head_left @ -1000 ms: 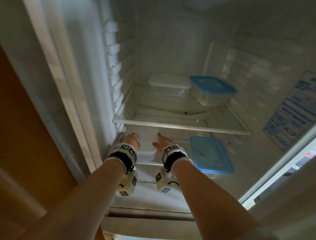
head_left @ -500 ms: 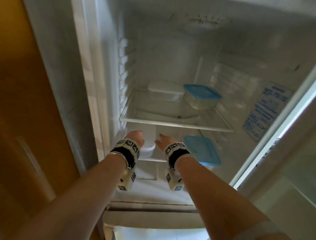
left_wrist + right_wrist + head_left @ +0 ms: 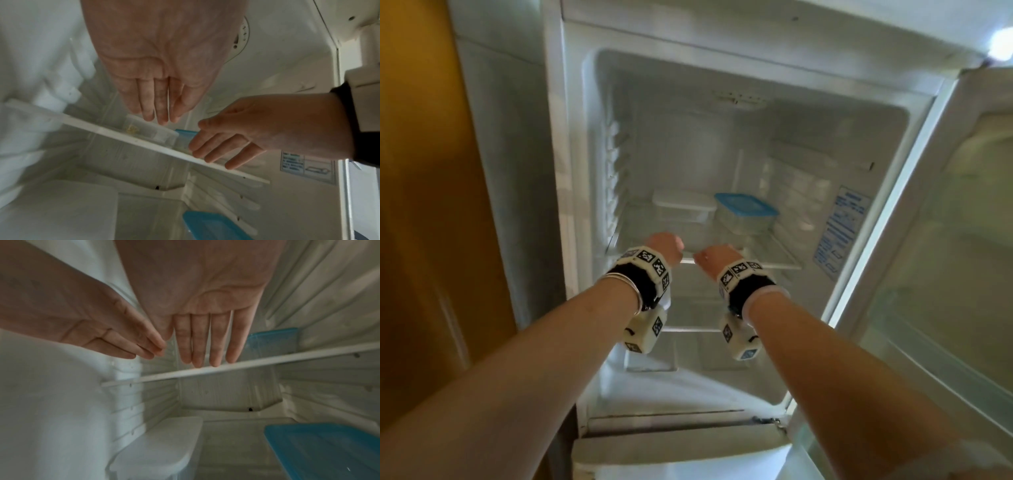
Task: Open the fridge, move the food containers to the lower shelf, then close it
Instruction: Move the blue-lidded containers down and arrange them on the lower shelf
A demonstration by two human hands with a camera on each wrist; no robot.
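Note:
The fridge stands open. On its upper glass shelf (image 3: 774, 260) a white-lidded container (image 3: 683, 205) sits at the back left and a blue-lidded container (image 3: 744, 214) beside it on the right. On the shelf below lie another white-lidded container (image 3: 162, 444) at the left and another blue-lidded container (image 3: 324, 451) at the right. My left hand (image 3: 666, 245) and right hand (image 3: 717, 257) are side by side at the upper shelf's front edge (image 3: 246, 365). Both have straight fingers and hold nothing. The right fingertips (image 3: 205, 360) are just over that edge.
The fridge door (image 3: 945, 240) hangs open at the right. A blue printed label (image 3: 839, 229) is on the right inner wall. An orange-brown panel (image 3: 421, 171) borders the fridge on the left. Ribbed shelf rails (image 3: 616, 178) line the left inner wall.
Both hands have risen from the white-lidded container on the lower shelf to the front edge of the upper shelf, empty. The head view has tilted up.

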